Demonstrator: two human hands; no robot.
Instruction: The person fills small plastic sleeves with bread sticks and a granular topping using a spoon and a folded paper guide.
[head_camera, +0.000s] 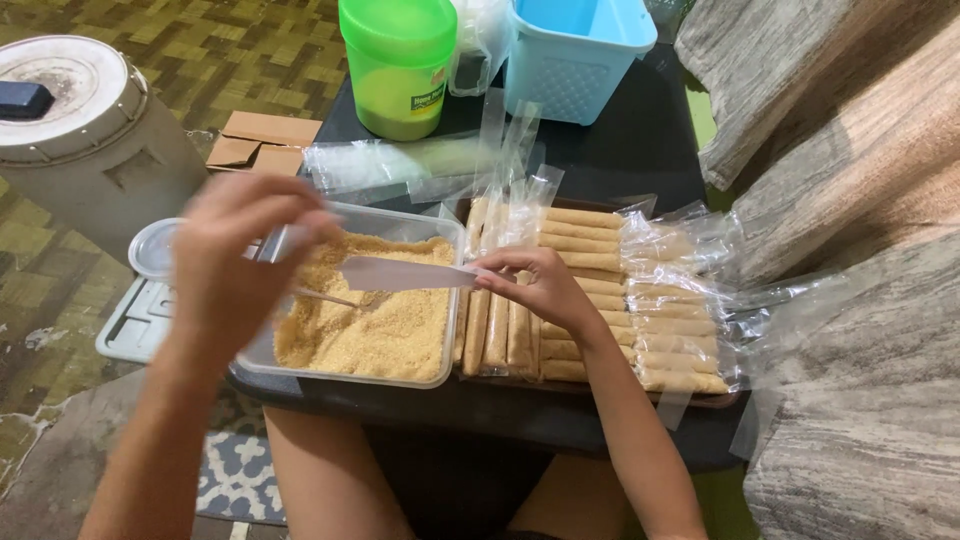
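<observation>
- The right hand was nearly closed, pinching a narrow clear bag that pointed toward 9 o'clock.
- The left hand was curled around a thin spoon; its grip was blurred.
- The bag lay flat and pale above the tub of tan crumbs, at the worktop's 9 o'clock side.
- The spoon's bowl was hidden behind the bag.

patterned tile floor, dark table, grey sofa
</observation>
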